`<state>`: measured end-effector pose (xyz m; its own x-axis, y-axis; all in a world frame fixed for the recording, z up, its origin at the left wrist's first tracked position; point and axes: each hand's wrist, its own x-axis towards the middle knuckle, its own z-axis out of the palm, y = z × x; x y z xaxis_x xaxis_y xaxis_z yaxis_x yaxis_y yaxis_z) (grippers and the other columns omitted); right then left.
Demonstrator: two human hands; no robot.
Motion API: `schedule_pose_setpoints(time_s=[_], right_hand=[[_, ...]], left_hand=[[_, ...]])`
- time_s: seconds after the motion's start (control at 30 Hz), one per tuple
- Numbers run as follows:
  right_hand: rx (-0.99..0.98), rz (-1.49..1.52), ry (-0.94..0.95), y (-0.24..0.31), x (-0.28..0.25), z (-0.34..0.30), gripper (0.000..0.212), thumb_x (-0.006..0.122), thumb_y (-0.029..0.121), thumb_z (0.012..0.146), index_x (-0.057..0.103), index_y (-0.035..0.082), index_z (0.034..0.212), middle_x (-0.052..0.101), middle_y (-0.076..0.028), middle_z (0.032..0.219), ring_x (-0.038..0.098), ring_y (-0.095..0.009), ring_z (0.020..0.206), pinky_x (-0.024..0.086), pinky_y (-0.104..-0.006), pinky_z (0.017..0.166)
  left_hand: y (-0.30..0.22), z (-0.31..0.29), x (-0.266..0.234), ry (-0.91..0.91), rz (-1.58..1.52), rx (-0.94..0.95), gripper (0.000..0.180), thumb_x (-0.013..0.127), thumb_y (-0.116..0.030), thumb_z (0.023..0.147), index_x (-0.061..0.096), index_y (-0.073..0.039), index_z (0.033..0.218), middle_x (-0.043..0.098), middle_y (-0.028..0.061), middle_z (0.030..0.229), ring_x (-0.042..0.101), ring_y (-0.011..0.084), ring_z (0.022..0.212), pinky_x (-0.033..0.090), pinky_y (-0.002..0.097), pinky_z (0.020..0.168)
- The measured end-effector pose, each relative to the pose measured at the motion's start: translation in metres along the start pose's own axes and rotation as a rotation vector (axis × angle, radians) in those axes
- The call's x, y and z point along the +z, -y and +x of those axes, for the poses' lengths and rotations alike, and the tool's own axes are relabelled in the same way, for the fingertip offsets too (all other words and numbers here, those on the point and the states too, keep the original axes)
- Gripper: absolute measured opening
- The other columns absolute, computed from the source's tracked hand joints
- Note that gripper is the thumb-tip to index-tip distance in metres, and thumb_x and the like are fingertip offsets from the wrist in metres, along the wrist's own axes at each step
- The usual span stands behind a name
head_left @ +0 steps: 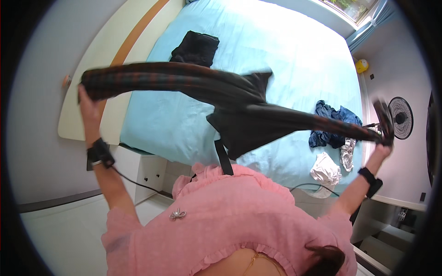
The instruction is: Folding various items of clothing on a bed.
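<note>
A dark plaid garment with long sleeves stretches wide in the air above a bed with a light blue sheet. My left hand grips the end of one sleeve at the far left. My right hand grips the other sleeve end at the far right. Both arms are spread apart and raised, each with a black wrist strap. The garment's body sags in the middle, and a dark strap hangs down from it toward my pink top.
On the bed lie a folded black garment, a crumpled blue garment and white clothes. A cream headboard is at the left, a standing fan at the right, and white drawers below the bed.
</note>
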<state>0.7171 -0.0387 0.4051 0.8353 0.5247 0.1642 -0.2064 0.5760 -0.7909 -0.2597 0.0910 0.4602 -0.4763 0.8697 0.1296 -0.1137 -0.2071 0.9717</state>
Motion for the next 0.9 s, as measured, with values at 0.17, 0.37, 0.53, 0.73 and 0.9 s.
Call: schedule_pose_setpoints(time_s=[0.17,0.37,0.53,0.73,0.9], right_hand=[[-0.323,-0.758,-0.162,0.048,-0.016,-0.088,0.040,0.051,0.038,0.085,0.056,0.002,0.101,0.052,-0.006,0.084,0.049,-0.012,0.073,0.040,-0.0254,0.071],[-0.079,-2.129,0.649,0.041,-0.006,-0.170,0.063,0.067,0.049,0.067,0.051,0.001,0.105,0.053,-0.016,0.099,0.053,-0.030,0.092,0.041,-0.0373,0.080],[0.392,-2.347,1.070,-0.005,0.005,-0.162,0.052,0.072,0.045,0.053,0.065,0.003,0.083,0.061,-0.017,0.085,0.058,-0.033,0.083,0.046,-0.0388,0.073],[-0.619,-2.002,0.739,-0.080,0.031,-0.063,0.011,0.044,-0.003,0.069,0.045,0.003,0.078,0.051,-0.019,0.076,0.051,-0.039,0.074,0.040,-0.0462,0.063],[-0.975,-1.773,0.152,0.007,0.119,0.029,0.013,0.053,0.005,0.074,0.052,0.005,0.087,0.056,-0.014,0.088,0.055,-0.032,0.084,0.043,-0.0405,0.072]], left_hand=[[-0.013,0.012,-0.145,-0.148,0.504,-0.332,0.042,0.046,-0.051,0.086,0.060,-0.013,0.092,0.061,-0.0031,0.077,0.054,0.0054,0.063,0.041,0.0194,0.051],[0.014,0.000,-0.138,-0.162,0.747,-0.721,0.039,0.049,-0.051,0.084,0.059,-0.013,0.085,0.061,-0.0023,0.069,0.052,0.0062,0.049,0.038,0.0154,0.036],[0.073,0.046,-0.100,0.107,0.329,-0.784,0.033,0.043,-0.038,0.091,0.058,-0.011,0.100,0.064,-0.0001,0.085,0.062,0.0132,0.075,0.051,0.0214,0.055],[0.105,0.070,0.147,0.307,0.252,-0.556,0.028,0.042,-0.033,0.092,0.052,-0.011,0.107,0.058,0.0042,0.101,0.057,0.0178,0.091,0.051,0.0362,0.078],[-0.012,0.182,0.154,0.229,-0.198,-0.079,0.029,0.043,-0.027,0.092,0.052,-0.002,0.104,0.058,0.0119,0.103,0.057,0.0222,0.093,0.051,0.0348,0.083]])
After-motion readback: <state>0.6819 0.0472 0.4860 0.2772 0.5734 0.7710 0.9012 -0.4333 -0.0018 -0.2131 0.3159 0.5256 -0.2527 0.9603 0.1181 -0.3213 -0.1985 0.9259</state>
